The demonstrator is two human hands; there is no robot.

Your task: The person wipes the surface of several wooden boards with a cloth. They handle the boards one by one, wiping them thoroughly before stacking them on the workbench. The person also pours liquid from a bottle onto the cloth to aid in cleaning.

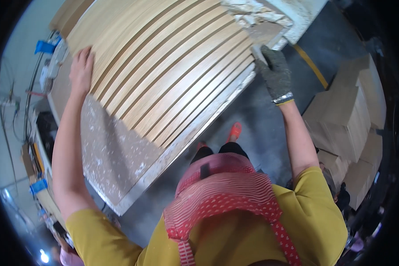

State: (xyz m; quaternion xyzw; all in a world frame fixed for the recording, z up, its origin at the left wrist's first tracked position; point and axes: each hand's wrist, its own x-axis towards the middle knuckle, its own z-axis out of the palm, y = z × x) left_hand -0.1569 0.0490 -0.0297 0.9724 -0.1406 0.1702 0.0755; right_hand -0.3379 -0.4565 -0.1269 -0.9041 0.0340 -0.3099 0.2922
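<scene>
a big flat counter (119, 168) fills the upper left and middle. its top is grey-brown and speckled with white spots, and a pale rim runs along its near edge. a row of long light wooden slats (164, 66) lies flat on it, side by side with thin dark gaps between them. they cover most of the top. the near left corner of the counter is bare. at the far right corner sits a crusty white patch (252, 15). under the counter is a dark grey floor (261, 115) with a yellow line (312, 66). brown cardboard boxes (346, 115) stand stacked on the floor at the right.
</scene>
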